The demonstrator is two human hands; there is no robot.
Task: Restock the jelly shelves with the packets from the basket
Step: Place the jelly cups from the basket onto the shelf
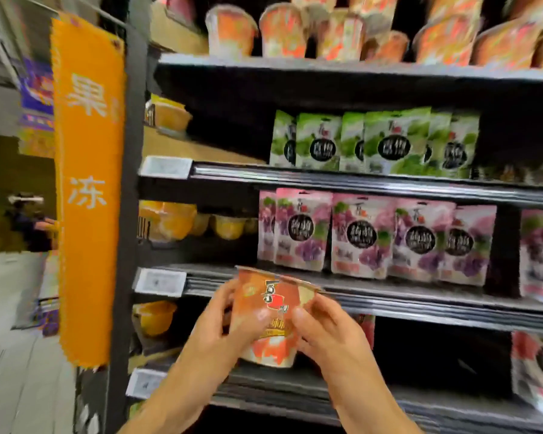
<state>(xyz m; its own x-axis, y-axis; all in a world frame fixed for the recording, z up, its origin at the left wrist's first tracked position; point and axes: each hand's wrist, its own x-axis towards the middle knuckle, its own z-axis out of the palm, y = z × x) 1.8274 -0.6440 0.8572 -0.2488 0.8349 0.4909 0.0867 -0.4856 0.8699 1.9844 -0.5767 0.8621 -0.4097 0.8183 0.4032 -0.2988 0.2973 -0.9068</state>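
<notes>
Your left hand (213, 327) and right hand (329, 327) both grasp an orange jelly cup (267, 311) low in the centre of the frame, fingers curled round its sides, its rim up and tilted. Behind it stands a dark shelf unit (358, 180). On it, pink-and-purple packets (358, 236) stand in a row at centre right, green packets (386, 142) on the level above, and blurred orange cups (282, 29) along the top edge. Yellow tubs (226, 225) sit toward the left end of the shelves. White price tags (165, 166) clip to the rails. An orange banner (87, 183) hangs down the left of the frame; beyond it you see pale floor (13, 308) and a distant person (29, 223) at far left.
</notes>
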